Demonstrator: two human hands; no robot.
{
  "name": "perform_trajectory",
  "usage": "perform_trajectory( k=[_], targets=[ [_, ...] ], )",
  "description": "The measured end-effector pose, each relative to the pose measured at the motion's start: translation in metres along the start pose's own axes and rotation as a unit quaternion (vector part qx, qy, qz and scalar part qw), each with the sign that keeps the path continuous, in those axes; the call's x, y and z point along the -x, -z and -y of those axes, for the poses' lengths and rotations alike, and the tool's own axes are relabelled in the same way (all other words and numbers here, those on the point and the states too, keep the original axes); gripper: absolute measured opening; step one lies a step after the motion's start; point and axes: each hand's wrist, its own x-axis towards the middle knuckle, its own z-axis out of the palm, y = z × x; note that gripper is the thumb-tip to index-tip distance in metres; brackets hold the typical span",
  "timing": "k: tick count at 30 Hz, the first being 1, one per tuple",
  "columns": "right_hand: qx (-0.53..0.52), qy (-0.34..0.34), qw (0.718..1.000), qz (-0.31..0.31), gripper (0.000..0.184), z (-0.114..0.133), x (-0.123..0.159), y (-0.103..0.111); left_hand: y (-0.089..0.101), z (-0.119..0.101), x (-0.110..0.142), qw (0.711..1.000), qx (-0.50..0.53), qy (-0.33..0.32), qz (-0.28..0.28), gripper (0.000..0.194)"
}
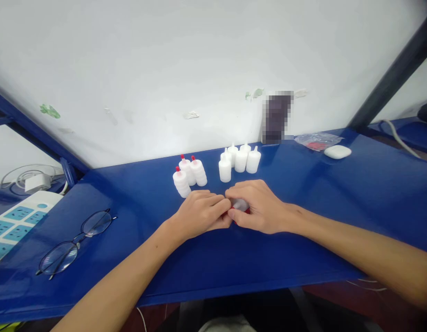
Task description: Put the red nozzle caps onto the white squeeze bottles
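Observation:
My left hand and my right hand meet over the middle of the blue table. In the curled fingers of my right hand is a small greyish-white thing with red parts, mostly covered, so its kind is unclear. The fingers of my left hand are closed against it at the fingertips; what they pinch is hidden. Just beyond my left hand stand three white squeeze bottles with red tips. Several white bottles with bare pointed nozzles are grouped behind my right hand.
Eyeglasses and a power strip lie on the blue table at left. At the back right are a clear bag with red pieces, a white computer mouse and a blurred dark object against the wall.

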Motion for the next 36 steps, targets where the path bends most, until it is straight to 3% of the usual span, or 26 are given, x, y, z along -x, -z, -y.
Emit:
perform_trajectory(
  k=[5, 20, 24, 28, 32, 36],
  targets=[
    [0.008, -0.019, 1.0, 0.014, 0.026, 0.003, -0.001, 0.0, 0.0, -0.002, 0.0, 0.999, 0.04, 0.01, 0.033, 0.029],
    [0.028, -0.028, 0.999, 0.007, 0.029, 0.002, -0.002, -0.002, -0.005, -0.001, 0.003, 0.994, 0.093, 0.042, 0.037, 0.032],
    [0.031, -0.029, 0.999, -0.003, 0.03, -0.003, -0.002, -0.001, -0.003, 0.001, 0.006, 0.981, 0.16, 0.108, 0.028, 0.03],
    [0.055, -0.067, 0.996, -0.031, 0.039, -0.017, -0.002, 0.003, 0.003, 0.004, 0.006, 0.94, 0.244, 0.237, 0.037, 0.033],
    [0.065, -0.116, 0.99, -0.048, 0.036, -0.031, -0.002, 0.006, 0.003, 0.01, 0.006, 0.909, 0.216, 0.341, 0.108, 0.039],
    [0.047, -0.107, 0.992, -0.047, 0.037, -0.035, -0.003, 0.006, 0.001, 0.013, 0.007, 0.898, 0.18, 0.369, 0.155, 0.045]
  ],
)
